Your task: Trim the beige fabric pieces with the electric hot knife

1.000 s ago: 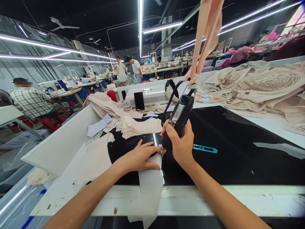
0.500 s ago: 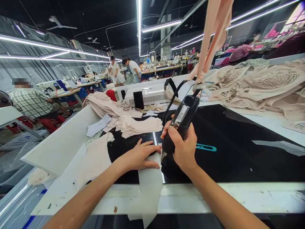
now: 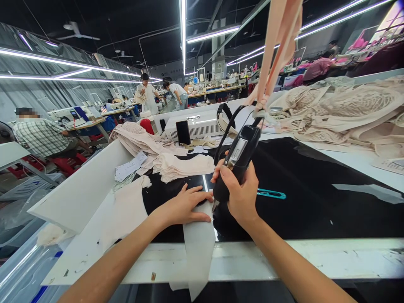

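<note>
My right hand (image 3: pixel 241 195) wraps round a black corded hand tool (image 3: pixel 236 162) with a silver metal lever or plate along its body. The tool tilts down to the left, and its narrow metal tip meets the right edge of a thin whitish strip of material (image 3: pixel 198 248). My left hand (image 3: pixel 186 205) lies flat on this strip with fingers spread, pressing it to the black work surface (image 3: pixel 303 210). The strip's lower end hangs over the table's front edge. Peach fabric bands (image 3: pixel 271 54) hold the tool from above. What lies under my left palm is hidden.
Stacked pale fabric pieces (image 3: pixel 186 165) lie beyond my left hand, near a phone (image 3: pixel 183 132) and a white vented box (image 3: pixel 205 126). A teal thread snipper (image 3: pixel 271 193) lies right of the tool. Beige garments (image 3: pixel 347 109) are heaped at right. Co-workers are in the background.
My right hand and the tool have shifted very slightly left. The left hand and the strip stay in place. In the background, a standing person has turned and moved slightly left.
</note>
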Action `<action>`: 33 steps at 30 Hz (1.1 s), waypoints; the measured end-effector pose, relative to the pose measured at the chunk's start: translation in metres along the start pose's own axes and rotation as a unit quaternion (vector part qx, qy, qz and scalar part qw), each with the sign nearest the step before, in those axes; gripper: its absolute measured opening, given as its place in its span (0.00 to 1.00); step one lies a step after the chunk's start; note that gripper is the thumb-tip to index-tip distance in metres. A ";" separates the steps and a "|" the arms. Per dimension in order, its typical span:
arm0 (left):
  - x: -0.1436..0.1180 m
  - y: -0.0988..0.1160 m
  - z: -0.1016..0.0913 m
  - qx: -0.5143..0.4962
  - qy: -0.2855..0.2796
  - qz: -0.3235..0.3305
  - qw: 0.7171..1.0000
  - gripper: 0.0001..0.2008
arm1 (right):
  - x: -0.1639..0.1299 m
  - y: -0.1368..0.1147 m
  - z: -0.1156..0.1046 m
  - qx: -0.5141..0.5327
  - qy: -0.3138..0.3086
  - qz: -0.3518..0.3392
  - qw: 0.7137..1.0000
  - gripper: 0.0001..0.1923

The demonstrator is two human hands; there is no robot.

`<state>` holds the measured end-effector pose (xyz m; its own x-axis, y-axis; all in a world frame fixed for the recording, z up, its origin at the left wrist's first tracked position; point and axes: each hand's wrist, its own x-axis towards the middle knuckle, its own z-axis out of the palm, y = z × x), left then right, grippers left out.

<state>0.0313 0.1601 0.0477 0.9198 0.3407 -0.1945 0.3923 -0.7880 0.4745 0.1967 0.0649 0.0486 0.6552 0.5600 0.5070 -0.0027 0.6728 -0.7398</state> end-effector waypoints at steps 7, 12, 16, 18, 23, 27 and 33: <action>0.000 0.001 0.000 0.019 0.001 0.003 1.000 0.30 | -0.003 0.004 0.007 0.001 -0.007 0.021 1.000 0.16; -0.001 0.000 0.002 0.025 0.011 0.017 0.999 0.31 | -0.006 0.007 0.014 -0.001 -0.011 0.018 1.000 0.15; -0.001 0.003 0.000 0.030 0.005 0.028 0.999 0.22 | -0.007 0.009 0.016 -0.014 -0.014 0.020 1.000 0.15; -0.001 0.004 -0.002 0.033 -0.006 0.026 0.999 0.13 | -0.007 0.009 0.017 -0.016 -0.019 0.020 0.999 0.16; -0.001 0.001 -0.002 0.017 -0.003 0.026 1.000 0.06 | -0.006 0.008 0.018 -0.020 -0.021 0.021 0.999 0.16; -0.001 -0.004 -0.001 -0.004 -0.009 0.017 1.000 0.08 | -0.002 0.002 0.014 -0.013 -0.013 0.012 1.000 0.16; -0.002 -0.007 -0.002 -0.026 -0.017 0.012 0.999 0.09 | 0.003 0.002 0.005 -0.002 0.010 0.003 1.000 0.16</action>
<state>0.0261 0.1665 0.0467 0.9290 0.3040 -0.2110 0.3700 -0.7677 0.5232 0.1951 0.0704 0.0506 0.6709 0.5537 0.4933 -0.0037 0.6677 -0.7444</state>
